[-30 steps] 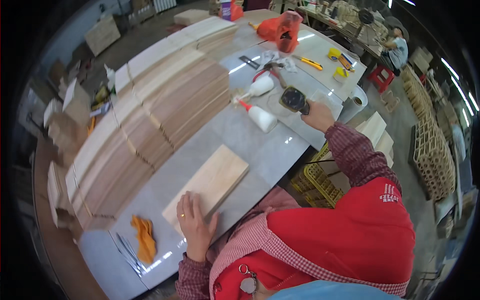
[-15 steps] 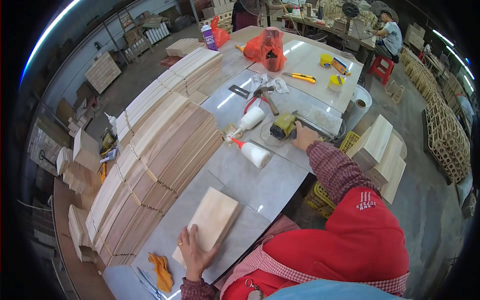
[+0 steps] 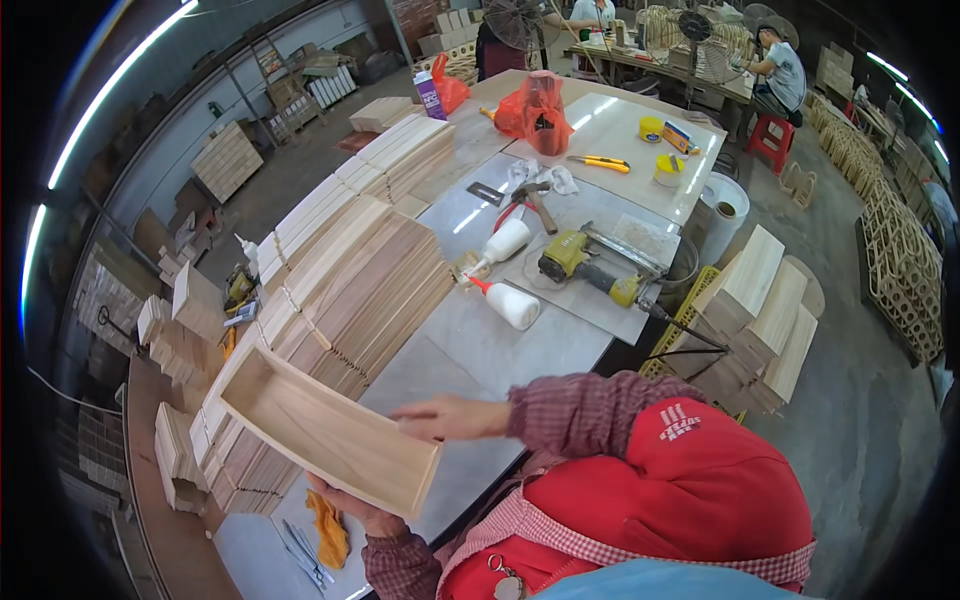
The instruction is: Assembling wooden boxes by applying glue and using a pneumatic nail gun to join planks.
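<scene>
A shallow open-topped wooden box (image 3: 330, 425), like a drawer, is tilted up over the near part of the table, its hollow side facing me. My left hand (image 3: 358, 508) grips its lower edge from beneath; part of that hand is hidden behind the box. My right hand (image 3: 450, 416) has its fingers stretched out at the box's upper right rim; whether they touch the wood I cannot tell. Beyond it lies a yellow-green nail gun (image 3: 567, 256) with its hose on the table. Two white glue bottles (image 3: 512, 305) lie next to it.
Bundled wooden boards (image 3: 350, 270) are piled along the left. A hammer (image 3: 540, 208), a yellow utility knife (image 3: 600, 163) and a red bag (image 3: 540, 115) lie farther back. An orange cloth (image 3: 328, 530) and tweezers-like tools (image 3: 303, 552) lie at the near left. Finished-looking wooden boxes (image 3: 765, 310) stand right.
My right hand has let go of the nail gun and come back to the box. My left hand has lifted the box off the table and turned its hollow side toward me.
</scene>
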`<state>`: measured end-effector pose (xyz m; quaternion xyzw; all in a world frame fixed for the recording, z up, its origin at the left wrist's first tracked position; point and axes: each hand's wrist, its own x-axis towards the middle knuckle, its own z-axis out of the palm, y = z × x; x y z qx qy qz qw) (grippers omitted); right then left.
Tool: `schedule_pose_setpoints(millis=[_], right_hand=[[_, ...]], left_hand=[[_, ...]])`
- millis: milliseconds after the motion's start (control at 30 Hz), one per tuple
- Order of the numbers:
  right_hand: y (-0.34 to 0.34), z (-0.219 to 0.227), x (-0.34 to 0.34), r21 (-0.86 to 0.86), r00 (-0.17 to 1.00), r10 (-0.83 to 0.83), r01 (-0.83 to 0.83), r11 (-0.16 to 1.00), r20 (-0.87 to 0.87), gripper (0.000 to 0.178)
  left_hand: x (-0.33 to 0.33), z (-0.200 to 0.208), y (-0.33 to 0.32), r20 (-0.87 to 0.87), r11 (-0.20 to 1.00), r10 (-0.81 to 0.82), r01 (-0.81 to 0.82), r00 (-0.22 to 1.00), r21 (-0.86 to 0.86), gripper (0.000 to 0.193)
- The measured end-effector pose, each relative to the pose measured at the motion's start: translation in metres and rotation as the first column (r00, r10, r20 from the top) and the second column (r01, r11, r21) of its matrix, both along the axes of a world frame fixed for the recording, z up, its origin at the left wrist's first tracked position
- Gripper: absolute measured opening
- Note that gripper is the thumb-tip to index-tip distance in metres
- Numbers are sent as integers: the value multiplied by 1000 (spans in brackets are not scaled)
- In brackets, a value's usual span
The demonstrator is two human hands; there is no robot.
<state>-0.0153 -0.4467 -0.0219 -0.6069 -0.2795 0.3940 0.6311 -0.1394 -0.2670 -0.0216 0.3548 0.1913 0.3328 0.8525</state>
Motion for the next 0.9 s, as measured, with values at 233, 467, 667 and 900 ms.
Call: schedule_pose_setpoints(millis=[233, 467, 667, 900], right_hand=[[30, 5, -41, 48, 874, -47, 28, 998, 484, 50], [81, -14, -71, -24, 546, -29, 89, 996, 837, 50], [82, -2, -114, -149, 514, 173, -88, 985, 840, 46], [70, -15, -116, 74, 492, -26, -78, 994, 870, 45]], left_hand=[[-38, 14, 0, -29, 996, -52, 54, 998, 72, 47], [-88, 4, 8, -343, 884, 318, -146, 884, 444, 38], [-120, -2, 36, -368, 874, 429, -278, 825, 398, 38], [-108, 3, 37, -328, 854, 482, -351, 813, 385, 39]])
